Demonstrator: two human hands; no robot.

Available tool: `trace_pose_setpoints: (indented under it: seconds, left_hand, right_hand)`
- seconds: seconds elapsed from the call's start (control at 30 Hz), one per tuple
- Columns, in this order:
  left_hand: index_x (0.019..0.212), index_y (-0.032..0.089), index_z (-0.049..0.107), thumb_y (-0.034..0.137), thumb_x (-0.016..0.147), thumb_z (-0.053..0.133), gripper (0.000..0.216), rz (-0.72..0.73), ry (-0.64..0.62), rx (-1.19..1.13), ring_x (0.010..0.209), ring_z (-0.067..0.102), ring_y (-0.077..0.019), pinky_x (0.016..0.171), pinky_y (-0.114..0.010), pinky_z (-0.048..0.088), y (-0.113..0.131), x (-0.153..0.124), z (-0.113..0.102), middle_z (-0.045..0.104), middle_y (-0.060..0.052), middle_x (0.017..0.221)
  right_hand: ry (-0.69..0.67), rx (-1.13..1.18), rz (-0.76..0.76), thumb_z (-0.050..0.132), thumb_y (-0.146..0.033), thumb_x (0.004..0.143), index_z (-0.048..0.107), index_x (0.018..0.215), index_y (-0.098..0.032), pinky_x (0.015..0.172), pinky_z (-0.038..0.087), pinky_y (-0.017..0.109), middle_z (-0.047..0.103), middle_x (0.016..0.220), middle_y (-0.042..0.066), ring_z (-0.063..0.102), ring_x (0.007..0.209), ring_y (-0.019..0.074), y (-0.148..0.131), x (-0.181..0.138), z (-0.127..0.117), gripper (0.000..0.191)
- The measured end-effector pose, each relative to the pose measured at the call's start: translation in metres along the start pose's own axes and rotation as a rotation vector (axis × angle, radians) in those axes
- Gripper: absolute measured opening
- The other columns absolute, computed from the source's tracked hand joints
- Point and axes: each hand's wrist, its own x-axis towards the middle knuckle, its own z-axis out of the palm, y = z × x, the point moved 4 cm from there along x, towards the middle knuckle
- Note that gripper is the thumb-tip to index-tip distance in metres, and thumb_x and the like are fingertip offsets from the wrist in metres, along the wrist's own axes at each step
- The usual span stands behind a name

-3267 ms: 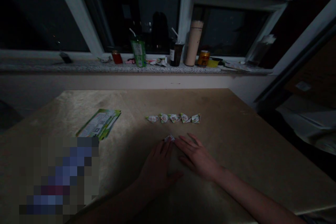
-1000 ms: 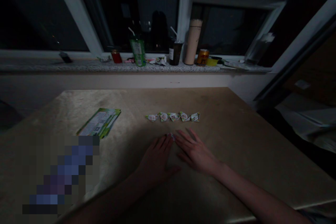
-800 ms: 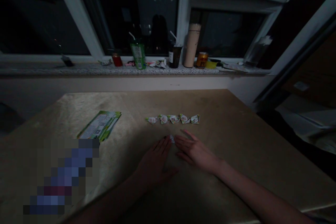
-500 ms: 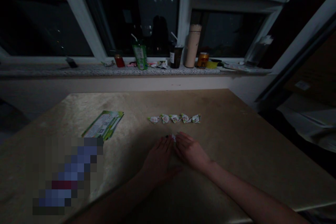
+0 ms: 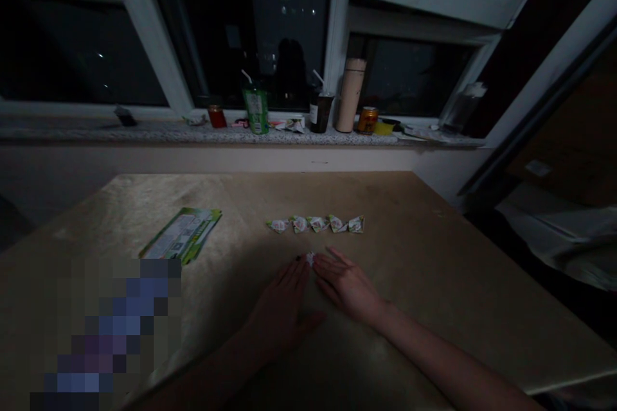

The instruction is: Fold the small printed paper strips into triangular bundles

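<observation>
place: home room, night outside
evidence: dark window [image 5: 72, 58]; stone sill [image 5: 144, 133] cluttered with drink cups [image 5: 256, 110], flask [image 5: 350, 95], can [image 5: 367, 121]
surface: plain wooden table [image 5: 434, 257]

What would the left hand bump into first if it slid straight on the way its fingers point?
Probably the small folded paper, right at the tips of the left hand; beyond it lies the row of folded papers.

Dim room; dark windows [image 5: 72, 58] behind tan table [image 5: 434, 270].
</observation>
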Motion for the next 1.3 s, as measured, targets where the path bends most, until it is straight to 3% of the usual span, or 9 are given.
trace_pose_setpoints:
  seconds: [0.23, 0.37, 0.73, 0.83, 1.0, 1.3]
  left_hand:
    - [0.141, 0.005, 0.03, 0.059, 0.076, 0.058, 0.089, -0.012, -0.039, -0.026, 0.134, 0.031, -0.0334, 0.108, -0.046, 0.029, 0.001, 0.004, -0.003, 0.031, -0.023, 0.146]
    - [0.142, 0.005, 0.029, 0.058, 0.079, 0.054, 0.086, -0.014, -0.035, -0.013, 0.135, 0.029, -0.0329, 0.109, -0.046, 0.028, 0.0, 0.002, 0.001, 0.028, -0.023, 0.147]
    - [0.141, 0.007, 0.033, 0.056, 0.084, 0.049, 0.077, -0.01, -0.099, 0.026, 0.133, 0.035, -0.0289, 0.109, -0.04, 0.029, 0.0, 0.005, -0.013, 0.034, -0.019, 0.146]
    - [0.143, 0.007, 0.031, 0.054, 0.086, 0.047, 0.075, 0.008, -0.061, 0.031, 0.134, 0.032, -0.0283, 0.109, -0.041, 0.028, -0.001, 0.003, -0.011, 0.031, -0.018, 0.147]
    - [0.142, 0.006, 0.03, 0.056, 0.087, 0.045, 0.076, 0.014, -0.04, 0.066, 0.134, 0.031, -0.0296, 0.108, -0.042, 0.029, -0.001, 0.0, -0.002, 0.031, -0.02, 0.147]
    - [0.141, 0.008, 0.035, 0.059, 0.084, 0.048, 0.077, 0.001, -0.015, 0.021, 0.133, 0.034, -0.032, 0.109, -0.046, 0.027, -0.001, 0.001, -0.005, 0.033, -0.019, 0.146]
  right_hand:
    - [0.011, 0.041, -0.019, 0.049, -0.02, 0.091, 0.052, 0.128, -0.023, 0.115, 0.011, 0.05, 0.059, 0.127, 0.005, 0.049, 0.123, 0.0186, 0.004, -0.004, -0.006, 0.037]
    - [0.04, -0.003, -0.002, 0.05, -0.023, 0.091, 0.058, 0.122, -0.02, 0.114, 0.015, 0.05, 0.062, 0.124, 0.005, 0.043, 0.129, 0.0217, 0.006, -0.008, -0.006, 0.032]
    - [0.082, -0.158, -0.053, 0.046, -0.022, 0.092, 0.063, 0.111, -0.015, 0.114, 0.018, 0.047, 0.068, 0.11, 0.01, 0.058, 0.111, 0.02, -0.002, -0.003, -0.006, 0.026]
    - [0.081, -0.183, -0.05, 0.047, -0.02, 0.091, 0.063, 0.11, -0.013, 0.114, 0.019, 0.047, 0.069, 0.109, 0.01, 0.06, 0.107, 0.0196, -0.003, -0.002, -0.005, 0.025]
    - [0.105, -0.154, -0.015, 0.048, -0.021, 0.091, 0.062, 0.113, -0.018, 0.113, 0.018, 0.05, 0.067, 0.113, 0.007, 0.055, 0.114, 0.0207, 0.002, -0.006, -0.004, 0.026]
    - [0.082, -0.186, 0.011, 0.047, -0.021, 0.092, 0.064, 0.111, -0.017, 0.109, 0.025, 0.052, 0.066, 0.116, 0.008, 0.051, 0.119, 0.0245, 0.0, -0.006, -0.006, 0.026]
